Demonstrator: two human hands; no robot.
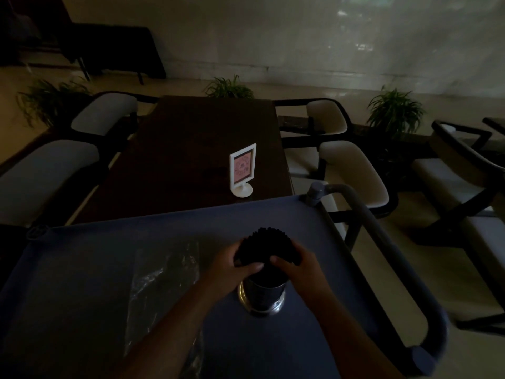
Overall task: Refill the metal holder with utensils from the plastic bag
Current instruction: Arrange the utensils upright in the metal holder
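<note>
From the head view, we judge the step to be settling the bundle of dark, thin utensils (266, 248) into the shiny round metal holder (261, 296): we should keep both palms snug, ease the sticks straight down and let none splay over the rim. Our left hand (232, 265) and right hand (296, 265) cup the bundle from either side, directly above the holder on the blue cart top (109, 242). The crinkled clear plastic bag (161, 280) lies just left of our left forearm.

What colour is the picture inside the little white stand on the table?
Pink, with a darker pattern, inside the small white stand-up frame. The head view shows it best.
</note>
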